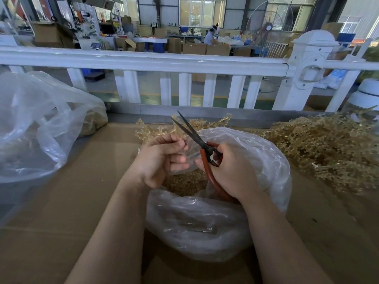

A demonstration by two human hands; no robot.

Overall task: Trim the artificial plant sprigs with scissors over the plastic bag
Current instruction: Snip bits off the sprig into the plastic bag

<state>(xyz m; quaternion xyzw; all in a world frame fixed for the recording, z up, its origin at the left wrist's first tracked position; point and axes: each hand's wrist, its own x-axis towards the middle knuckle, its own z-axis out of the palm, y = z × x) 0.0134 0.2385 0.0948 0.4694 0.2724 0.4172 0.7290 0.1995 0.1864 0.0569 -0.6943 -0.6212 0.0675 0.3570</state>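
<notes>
L hand [162, 158] pinches a tan sprig [174, 128] over the clear plastic bag [270, 160]. R hand [229, 171] holds red-handled scissors [196, 138], blades a bit apart, tips up by the sprig. Big sprig pile [328, 148] on R. White fence [184, 64] behind.

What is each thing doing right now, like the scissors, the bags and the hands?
scissors: blades slightly open, pointing up and away
left hand: pinches a sprig
right hand: grips the scissors' red handles
plastic bag: mouth open under the hands, trimmings inside
second bag: lying on the left, partly filled
sprig pile: heaped loose on the right
</notes>
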